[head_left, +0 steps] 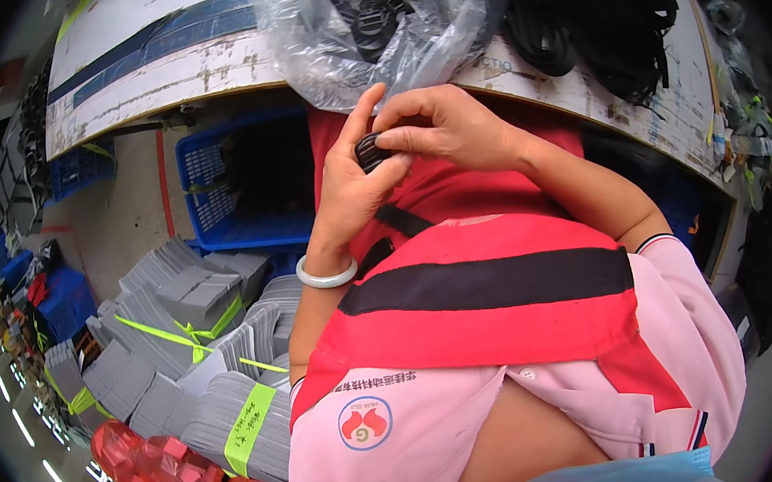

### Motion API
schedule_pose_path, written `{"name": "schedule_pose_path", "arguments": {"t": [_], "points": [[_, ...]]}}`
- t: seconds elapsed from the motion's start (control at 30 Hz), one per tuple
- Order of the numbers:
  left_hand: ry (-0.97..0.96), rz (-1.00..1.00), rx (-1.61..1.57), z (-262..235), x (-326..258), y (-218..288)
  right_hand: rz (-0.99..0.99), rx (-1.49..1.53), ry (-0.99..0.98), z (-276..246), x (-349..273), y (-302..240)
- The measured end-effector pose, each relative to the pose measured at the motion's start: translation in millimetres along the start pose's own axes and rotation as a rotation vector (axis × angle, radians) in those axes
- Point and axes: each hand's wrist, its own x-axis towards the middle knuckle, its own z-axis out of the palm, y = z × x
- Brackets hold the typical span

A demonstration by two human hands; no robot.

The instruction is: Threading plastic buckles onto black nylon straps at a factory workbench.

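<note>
A small black ribbed plastic piece, which looks like a strap buckle [369,153], is held between both hands in front of my lap. My left hand [351,184], with a pale bangle on its wrist, grips it with the thumb while the index finger points up. From the other side my right hand [455,134] pinches it with thumb and index finger. A black strap [404,220] lies below the hands across my red apron [491,291]; whether it joins the buckle is hidden. Just beyond the hands, a clear plastic bag [304,41] holds several black plastic buckles [371,13].
The worn white table [161,86] spans the far side, its edge close to my hands. Black straps [596,21] are heaped on its right. A blue crate [202,188] with dark contents stands left, near tied grey sheet stacks [236,419] and red plastic bags [164,481].
</note>
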Motion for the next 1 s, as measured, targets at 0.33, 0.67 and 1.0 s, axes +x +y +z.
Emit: {"name": "schedule_pose_path", "arguments": {"t": [0.33,0.67,1.0], "points": [[-0.008,-0.019,0.311,9.3,21.4,-18.3,0.065,0.106,0.242,-25.5,-37.0,16.5],[-0.116,-0.235,-0.255,20.7,29.7,-11.7,-0.025,-1.532,0.988,-195.5,-105.0,5.8],[0.047,-0.064,-0.001,37.8,35.4,-5.5,-0.266,-0.614,0.651,-109.6,-77.9,-74.0]]}}
